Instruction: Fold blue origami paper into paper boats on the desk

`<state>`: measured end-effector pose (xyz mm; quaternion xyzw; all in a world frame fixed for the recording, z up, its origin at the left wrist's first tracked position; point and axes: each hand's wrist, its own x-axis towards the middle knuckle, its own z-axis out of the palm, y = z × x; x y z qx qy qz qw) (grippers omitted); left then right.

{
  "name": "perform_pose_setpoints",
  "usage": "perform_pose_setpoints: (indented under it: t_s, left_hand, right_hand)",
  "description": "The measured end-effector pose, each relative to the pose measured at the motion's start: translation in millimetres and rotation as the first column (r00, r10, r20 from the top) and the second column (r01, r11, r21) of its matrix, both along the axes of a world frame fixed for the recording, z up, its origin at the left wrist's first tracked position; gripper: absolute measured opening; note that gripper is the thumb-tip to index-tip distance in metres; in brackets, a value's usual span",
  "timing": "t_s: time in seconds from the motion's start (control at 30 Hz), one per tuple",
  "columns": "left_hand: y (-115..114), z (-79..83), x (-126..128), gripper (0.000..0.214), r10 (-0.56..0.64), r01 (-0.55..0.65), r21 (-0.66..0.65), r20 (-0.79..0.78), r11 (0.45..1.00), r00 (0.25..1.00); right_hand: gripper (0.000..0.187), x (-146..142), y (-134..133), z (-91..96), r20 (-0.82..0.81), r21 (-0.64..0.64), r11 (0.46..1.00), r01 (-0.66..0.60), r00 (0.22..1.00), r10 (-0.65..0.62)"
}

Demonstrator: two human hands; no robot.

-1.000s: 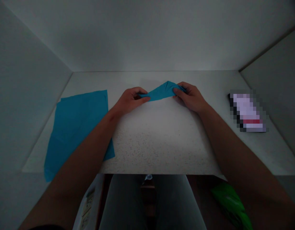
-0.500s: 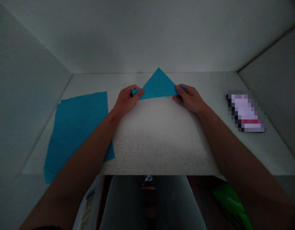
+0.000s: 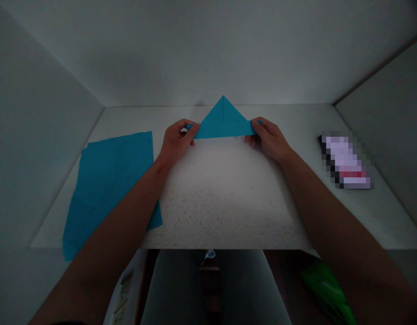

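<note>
A folded blue paper hat (image 3: pixel 223 122) with a peaked top and a straight lower band is held up over the back of the white table. My left hand (image 3: pixel 178 139) pinches the left end of its band, thumb in front and fingers behind. At the opposite end, my right hand (image 3: pixel 267 136) grips the band the same way, with some fingertips showing below. A short crease runs down from the peak. Flat blue paper (image 3: pixel 111 176) lies on the table to the left, partly covered by my left forearm.
On the right of the white table (image 3: pixel 228 203) lies a phone (image 3: pixel 347 160), its screen blurred out. Walls close in behind and at both sides. Below the front edge are my legs and a green bag (image 3: pixel 326 289) at the lower right.
My left hand has shifted slightly left along the band, its thumb now nearer the end. The view has tilted a little; the paper hat stays in nearly the same place.
</note>
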<state>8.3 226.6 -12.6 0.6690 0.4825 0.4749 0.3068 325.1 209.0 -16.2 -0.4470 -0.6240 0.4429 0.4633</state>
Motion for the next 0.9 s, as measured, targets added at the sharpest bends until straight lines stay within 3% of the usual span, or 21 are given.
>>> perform_pose_setpoints:
  t_s: [0.27,0.47,0.7,0.9]
  left_hand:
    - [6.7,-1.2,-2.5,0.041,0.017,-0.018,0.010,0.115,1.000,0.993]
    - [10.0,-3.7,-3.7,0.036,0.018,-0.017,-0.007,0.179,1.000,0.984]
    - [9.5,-4.1,-2.2,0.028,0.048,-0.044,-0.033,0.155,0.999,0.987]
    - [8.8,-5.6,-1.3,0.032,0.002,0.002,-0.030,0.114,1.000,0.993]
  right_hand:
    - [0.057,0.1,-1.7,4.1,-0.007,0.028,0.999,0.027,1.000,-0.027]
    - [0.049,0.9,-0.4,4.3,-0.011,0.011,1.000,0.001,1.000,0.000]
    - [0.044,1.8,-1.9,6.3,0.005,0.039,0.999,0.001,1.000,-0.001]
    - [0.042,2.2,-0.8,5.4,0.011,0.029,0.999,0.017,1.000,-0.018]
